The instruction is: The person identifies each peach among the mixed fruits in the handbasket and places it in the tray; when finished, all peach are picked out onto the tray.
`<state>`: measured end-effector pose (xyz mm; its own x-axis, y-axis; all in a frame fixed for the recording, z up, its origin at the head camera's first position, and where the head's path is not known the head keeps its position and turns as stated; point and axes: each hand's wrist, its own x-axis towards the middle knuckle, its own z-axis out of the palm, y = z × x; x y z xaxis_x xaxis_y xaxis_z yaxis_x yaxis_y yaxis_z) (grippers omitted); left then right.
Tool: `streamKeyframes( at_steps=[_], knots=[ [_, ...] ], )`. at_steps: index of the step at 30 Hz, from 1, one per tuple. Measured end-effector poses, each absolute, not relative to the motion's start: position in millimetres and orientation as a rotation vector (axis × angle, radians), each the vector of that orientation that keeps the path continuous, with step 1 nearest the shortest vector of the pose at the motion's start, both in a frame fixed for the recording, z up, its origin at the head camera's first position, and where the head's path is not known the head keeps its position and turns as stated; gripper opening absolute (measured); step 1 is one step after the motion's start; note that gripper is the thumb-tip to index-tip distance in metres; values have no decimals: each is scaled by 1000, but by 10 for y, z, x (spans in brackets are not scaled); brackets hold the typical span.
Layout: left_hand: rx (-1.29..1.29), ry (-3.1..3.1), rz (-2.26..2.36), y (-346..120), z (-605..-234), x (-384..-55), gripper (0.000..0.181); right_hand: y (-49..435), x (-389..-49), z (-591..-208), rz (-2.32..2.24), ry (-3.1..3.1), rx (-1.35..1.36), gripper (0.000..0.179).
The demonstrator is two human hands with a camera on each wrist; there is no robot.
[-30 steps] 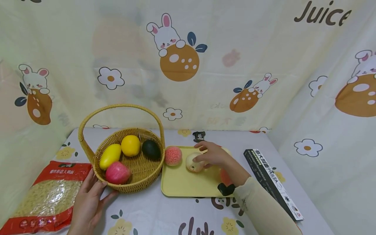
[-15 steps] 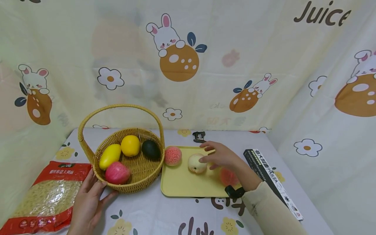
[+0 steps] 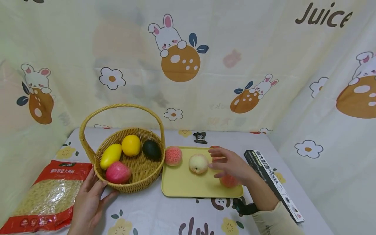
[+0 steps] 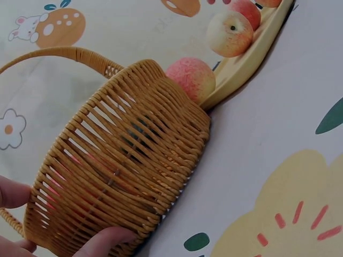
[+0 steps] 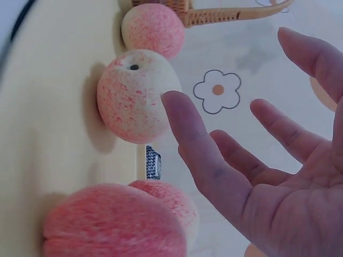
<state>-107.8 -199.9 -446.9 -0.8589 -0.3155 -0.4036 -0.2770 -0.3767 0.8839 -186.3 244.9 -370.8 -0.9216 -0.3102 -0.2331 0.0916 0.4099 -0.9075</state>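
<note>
My left hand point(image 3: 89, 202) rests against the near left side of a wicker basket point(image 3: 144, 178), fingers and thumb spread along its weave. Inside the basket are a yellow mango point(image 3: 110, 156), a yellow round fruit point(image 3: 131, 145), a dark green avocado point(image 3: 151, 149) and a pink-red fruit point(image 3: 118, 172). Over the right part of a yellow tray point(image 3: 188, 189), my right hand point(image 3: 232, 164) hovers with relaxed, parted fingers and holds nothing. A pale peach point(image 3: 198, 164) sits just left of its fingertips. A pink peach point(image 3: 173, 156) lies against the basket; a redder peach point(image 3: 229, 181) is partly under the hand.
A red bag of pasta point(image 3: 50, 195) lies left of the basket. A long black-and-white pasta box point(image 3: 273, 184) lies right of the tray. Behind the tray is a small black packet point(image 3: 200, 137). Another peach point(image 5: 171, 203) is mostly hidden behind my right hand in the head view.
My right hand has let go of the pale peach and drawn away to the right. That peach has shifted slightly right on the tray. The left hand and basket have stayed put.
</note>
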Motion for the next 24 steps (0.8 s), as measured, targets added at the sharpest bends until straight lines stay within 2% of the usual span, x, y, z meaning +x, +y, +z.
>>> streamKeyframes(
  at_steps=[6, 11, 19, 24],
  knots=[
    [813, -1733, -2466, -1984, -4474, -1085, 79, 2505, -1649, -3770, -1640, 2276, -163, 64],
    [811, -1744, -2465, -1977, -4474, -1095, 79, 2474, -1498, -3881, -1761, 2224, -137, 55],
    [829, -1794, -2423, -1954, -4465, -1114, 79, 2353, -1334, -4084, -1852, 2268, 98, 49],
    [824, -1837, -2324, -1929, -4393, -1125, 78, 2258, -1281, -4156, -1902, 2323, 225, 33]
  ],
)
